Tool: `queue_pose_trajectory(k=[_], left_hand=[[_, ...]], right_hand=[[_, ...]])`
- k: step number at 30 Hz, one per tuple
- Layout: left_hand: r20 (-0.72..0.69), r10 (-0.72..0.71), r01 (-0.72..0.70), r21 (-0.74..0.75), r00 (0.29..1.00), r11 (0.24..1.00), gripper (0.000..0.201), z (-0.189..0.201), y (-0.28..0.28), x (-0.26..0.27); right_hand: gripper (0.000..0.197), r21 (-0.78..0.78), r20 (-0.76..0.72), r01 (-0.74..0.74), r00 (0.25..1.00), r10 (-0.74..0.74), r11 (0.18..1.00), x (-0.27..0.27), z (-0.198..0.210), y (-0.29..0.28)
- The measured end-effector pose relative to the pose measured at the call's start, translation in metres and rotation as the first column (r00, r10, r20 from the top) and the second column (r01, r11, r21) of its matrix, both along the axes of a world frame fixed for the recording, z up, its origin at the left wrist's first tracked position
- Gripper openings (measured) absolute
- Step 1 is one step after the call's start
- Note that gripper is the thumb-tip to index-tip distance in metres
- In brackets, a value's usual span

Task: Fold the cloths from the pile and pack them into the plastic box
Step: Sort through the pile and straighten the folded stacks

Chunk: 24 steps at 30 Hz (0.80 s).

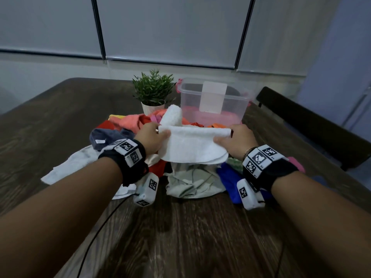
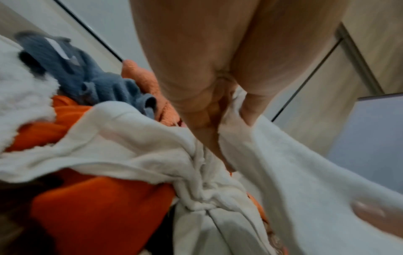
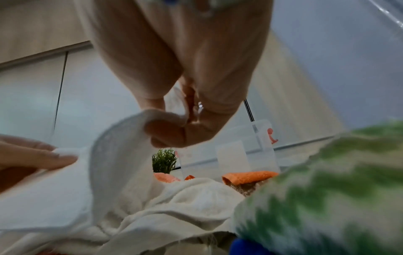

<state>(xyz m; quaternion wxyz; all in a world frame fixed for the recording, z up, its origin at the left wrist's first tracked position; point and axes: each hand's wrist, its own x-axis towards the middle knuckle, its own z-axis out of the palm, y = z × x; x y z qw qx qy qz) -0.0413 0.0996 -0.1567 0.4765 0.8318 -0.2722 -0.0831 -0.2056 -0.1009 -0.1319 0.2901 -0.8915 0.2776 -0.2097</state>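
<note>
I hold a white cloth (image 1: 192, 146) up with both hands. My left hand (image 1: 151, 137) pinches its left end, thumb on top and fingers curled under. My right hand (image 1: 236, 140) pinches its right end the same way. The cloth is folded over, and the fold runs straight between my two hands. Its loose round edges hang down toward me.

Right under the cloth is the pile (image 1: 140, 121), with orange, red, grey, blue and pale cloths all mixed up. A green and white cloth (image 3: 327, 186) lies just under my right wrist. A blue cloth (image 1: 228, 177) sits below that hand too.

Past my right hand stands the box (image 1: 212, 97). It is open, with something pink inside. Past my left hand, beside the box, is a plant (image 1: 153, 89) in a white pot. It all sits on a dark table (image 1: 180, 237).
</note>
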Motion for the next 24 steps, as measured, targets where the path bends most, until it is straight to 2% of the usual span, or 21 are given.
queue_pose_trajectory(k=[2,4,8,12,14,16,18,20,22,24], left_hand=[[0.040,0.016,-0.016,-0.010,0.999,1.000,0.024,0.003,-0.008,-0.008],[-0.043,-0.026,0.022,-0.077,0.999,0.997,0.021,0.005,-0.015,-0.017],[-0.145,-0.096,0.073,-0.154,0.985,0.985,0.021,0.010,-0.024,-0.031],[-0.353,-0.194,0.079,-0.314,0.915,0.946,0.021,0.015,-0.031,-0.043],[-0.447,-0.231,0.057,-0.369,0.864,0.928,0.025,0.019,-0.029,-0.048],[-0.419,-0.277,0.112,-0.378,0.865,0.919,0.027,0.015,-0.026,-0.048],[-0.323,-0.275,0.160,-0.340,0.905,0.927,0.017,0.008,-0.024,-0.045],[-0.292,-0.215,0.121,-0.307,0.932,0.944,0.017,0.000,-0.024,-0.040],[-0.351,-0.189,0.064,-0.337,0.917,0.939,0.018,-0.003,-0.025,-0.038],[-0.451,-0.237,0.035,-0.411,0.860,0.911,0.024,-0.002,-0.027,-0.040]], right_hand=[[0.033,-0.041,-0.005,0.041,0.999,-0.042,0.998,0.004,0.005,0.005],[0.035,-0.025,0.032,0.017,0.999,-0.016,1.000,0.009,0.011,0.013],[0.024,0.090,0.061,-0.094,0.994,0.089,0.992,0.019,0.022,0.036],[0.021,0.190,0.065,-0.161,0.986,0.152,0.968,0.024,0.022,0.049],[0.015,0.288,0.079,-0.256,0.967,0.244,0.923,0.023,0.016,0.051],[0.017,0.356,0.081,-0.356,0.933,0.351,0.864,0.021,0.011,0.052],[0.024,0.262,0.044,-0.400,0.914,0.403,0.878,0.018,0.009,0.050],[0.028,0.089,0.040,-0.326,0.945,0.323,0.941,0.017,0.007,0.043],[0.036,-0.036,0.059,-0.203,0.977,0.205,0.978,0.015,0.006,0.034],[0.046,0.032,0.038,-0.204,0.979,0.202,0.979,0.012,0.005,0.028]])
